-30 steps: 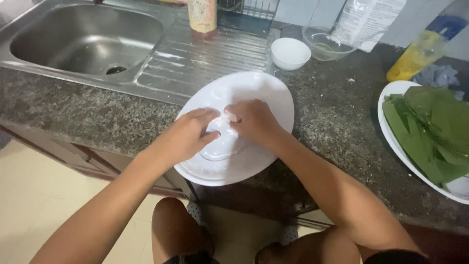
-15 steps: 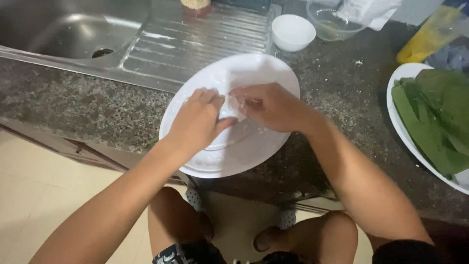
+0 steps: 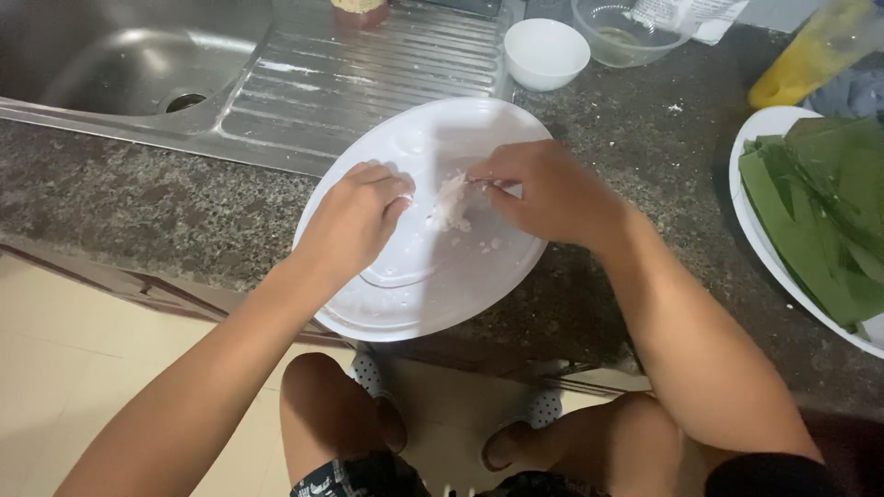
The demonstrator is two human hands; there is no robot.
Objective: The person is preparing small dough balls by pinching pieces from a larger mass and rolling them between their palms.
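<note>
White, sticky dough (image 3: 451, 204) was being worked near the middle of a large round white plate (image 3: 414, 294), which lay on the speckled granite desk (image 3: 138, 212) with its near edge hanging a little past the desk's front. The right hand (image 3: 543, 191) was pinched on the small lump, thumb and fingertips closed on its right side; the left hand (image 3: 354, 216) lay curled just to the left of the lump, fingers bent inward, and whether its grip was closed on any of the dough could not be told. A few crumbs (image 3: 486, 247) were scattered on the plate just nearer the person than the lump. For the step to be done well, it was judged that the lump should be kept over the middle of the plate, that pressure should be light and even so the soft mass would not smear, and that downward force should be kept off the overhanging edge, lest the plate tip. Beyond the plate stood a small white bowl (image 3: 546, 52) and a clear glass bowl (image 3: 626, 32); well to the right of the plate, green leaves (image 3: 820, 212) were stacked on another white dish (image 3: 760, 138); to its upper left lay the steel sink (image 3: 120, 55) and its ribbed drainer (image 3: 368, 83).
</note>
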